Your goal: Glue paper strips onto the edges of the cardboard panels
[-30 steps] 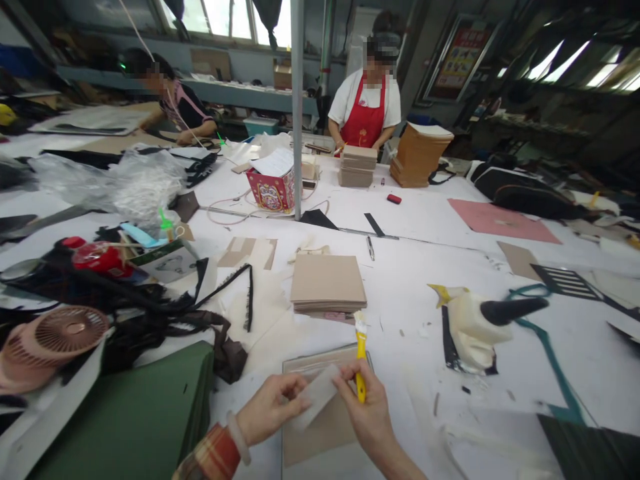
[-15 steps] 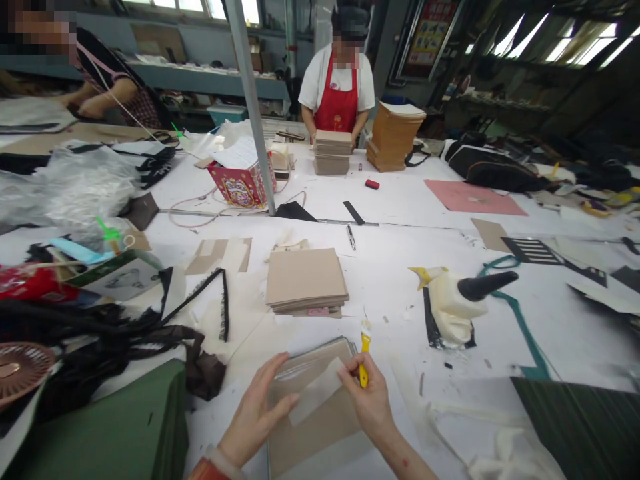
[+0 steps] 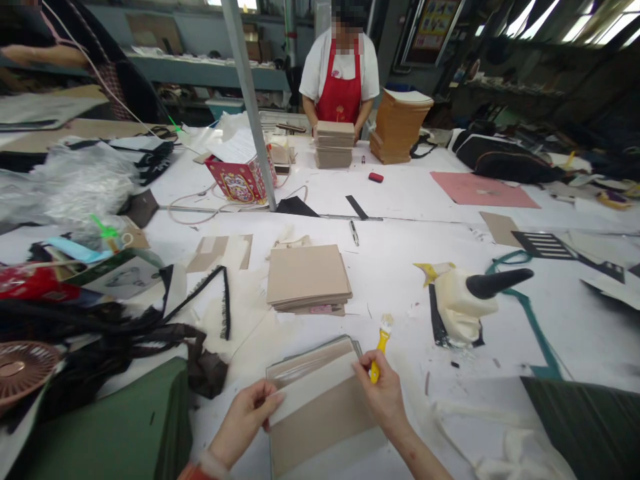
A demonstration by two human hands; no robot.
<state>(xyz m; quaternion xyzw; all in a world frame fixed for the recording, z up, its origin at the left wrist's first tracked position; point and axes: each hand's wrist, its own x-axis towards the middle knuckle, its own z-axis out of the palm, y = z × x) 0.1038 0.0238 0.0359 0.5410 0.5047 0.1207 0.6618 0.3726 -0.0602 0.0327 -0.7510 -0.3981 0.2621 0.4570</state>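
Observation:
A pale white strip (image 3: 320, 385) lies slanted across a grey-brown cardboard sheet (image 3: 325, 427) close in front of me. My left hand (image 3: 244, 415) is closed, pinching the strip's left end between thumb and fingers. At the other end, the fingertips of my right hand (image 3: 384, 392) press on the strip. That same hand grips a small brush with a yellow handle (image 3: 383, 343), bristles pointing away from me. Under the sheet is a stack of boards with a clear, shiny layer (image 3: 305, 369) showing at its far edge.
Beyond lies a pile of cardboard sheets (image 3: 309, 275). To the right stands a cream container (image 3: 463, 307) with a black handle-like piece. Dark green stacks (image 3: 100, 427) flank me. Black fabric (image 3: 200, 360) lies left. Across the table a person in a red apron (image 3: 343, 87) holds stacked boards.
My left hand has gone from spread fingers to a pinch on the strip's left end. The strip now spans the sheet, and my right hand with the brush has shifted right.

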